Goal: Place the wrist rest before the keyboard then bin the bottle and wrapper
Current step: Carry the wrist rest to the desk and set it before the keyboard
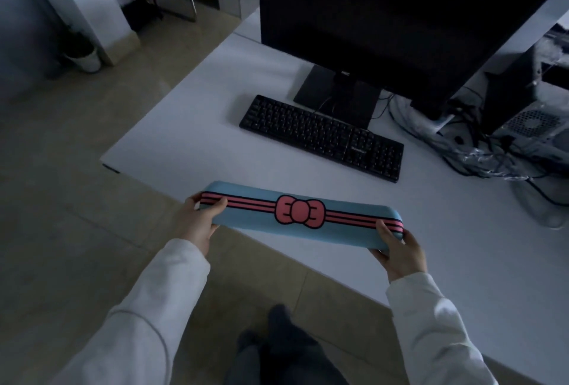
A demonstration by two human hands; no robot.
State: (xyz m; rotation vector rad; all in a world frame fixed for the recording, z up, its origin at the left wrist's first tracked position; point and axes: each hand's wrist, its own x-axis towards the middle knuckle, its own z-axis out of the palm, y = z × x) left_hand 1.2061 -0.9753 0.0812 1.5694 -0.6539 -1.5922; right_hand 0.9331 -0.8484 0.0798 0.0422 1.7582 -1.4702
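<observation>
A long light-blue wrist rest (252, 221) with pink stripes and a pink bow is held level above the near edge of the white desk (197, 138). My left hand (198, 221) grips its left end and my right hand (400, 250) grips its right end. The black keyboard (323, 137) lies farther back on the desk, angled, a clear gap away from the wrist rest. No bottle or wrapper can be made out in the dim view.
A black monitor (385, 15) on its stand rises behind the keyboard. A tangle of cables (480, 150) and a computer case (529, 120) crowd the desk's right side. A small white bin (87, 60) stands on the floor at the far left.
</observation>
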